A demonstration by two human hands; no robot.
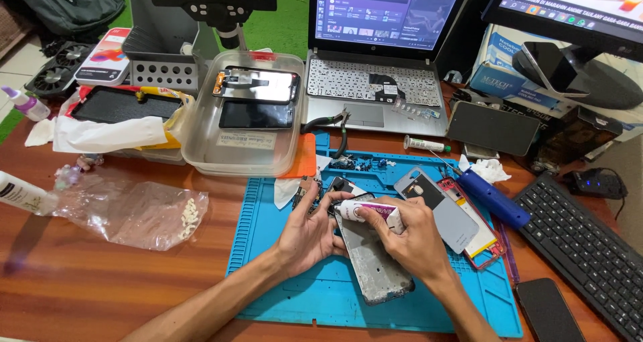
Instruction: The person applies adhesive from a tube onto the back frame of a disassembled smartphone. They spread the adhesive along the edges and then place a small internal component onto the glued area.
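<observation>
Where phones [258,101] fill clear tub [201,156], tube [368,213] pinched

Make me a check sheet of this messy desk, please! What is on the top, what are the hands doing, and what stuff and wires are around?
Surface: brown wooden desk with a blue work mat on it.
Job's things: grey phone frame on the mat; small white glue tube over it.
Clutter: clear plastic tub with phone screens, plastic bag, blue tool, opened phone back.
Grips: left hand steadies the frame; right hand grips the tube.
Cables: black cable by the keyboard.
Surroundings: laptop, monitor, microscope stand.
</observation>
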